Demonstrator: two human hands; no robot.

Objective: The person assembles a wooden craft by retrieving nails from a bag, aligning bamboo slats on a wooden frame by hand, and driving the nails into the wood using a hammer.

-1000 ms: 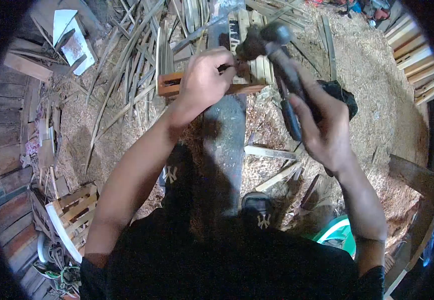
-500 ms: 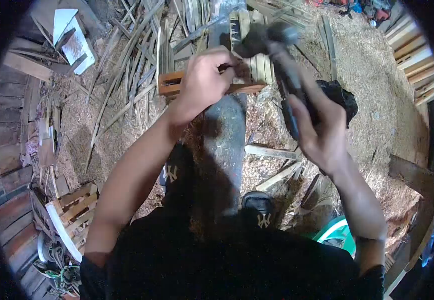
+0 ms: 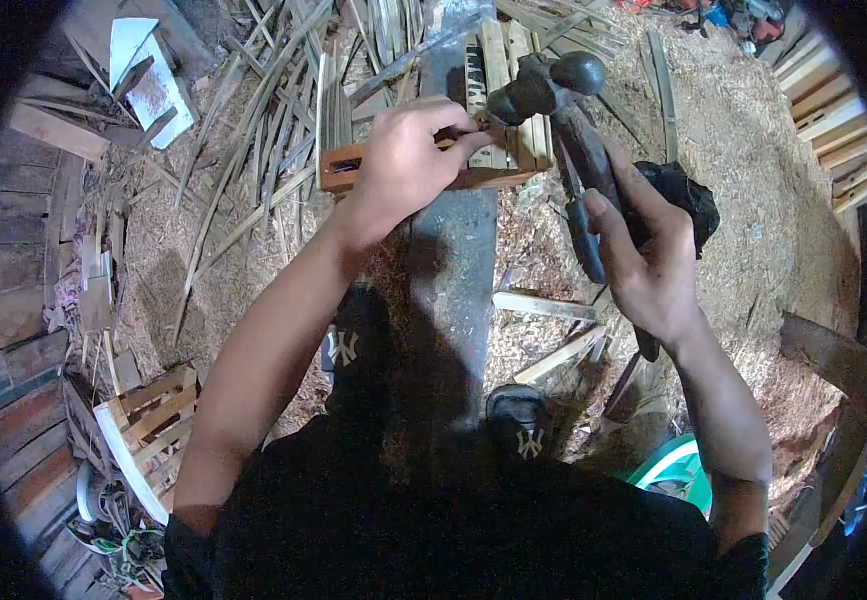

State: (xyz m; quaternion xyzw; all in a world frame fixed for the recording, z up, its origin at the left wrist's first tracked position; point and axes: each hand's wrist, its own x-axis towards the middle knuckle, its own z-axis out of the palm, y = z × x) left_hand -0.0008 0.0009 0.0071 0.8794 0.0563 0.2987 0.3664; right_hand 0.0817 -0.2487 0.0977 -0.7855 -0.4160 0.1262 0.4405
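My right hand (image 3: 649, 255) is closed round the handle of a ball-peen hammer (image 3: 589, 145), its head raised over the right end of a small slatted wooden frame (image 3: 344, 168). Pale slats (image 3: 496, 65) run away from me within that frame, behind a reddish-brown front piece. My left hand (image 3: 416, 155) rests at this front piece, thumb and fingers pinched together just left of the hammer head. What the pinch holds is too small to make out. A tool with a dark blue handle (image 3: 584, 240) shows beside the hammer handle, below my right fingers.
Under the frame runs a long grey plank (image 3: 459, 290) toward me. Loose thin wood strips (image 3: 254, 150) lie heaped on the shavings at left. A black bundle (image 3: 694, 205) sits right of the hammer, a green basin (image 3: 689, 470) near my right elbow. Stacked boards (image 3: 829, 115) stand far right.
The hammer, blurred by motion before, now shows sharply, its head slightly lower and to the right. My left hand keeps its pinch at the wooden frame.
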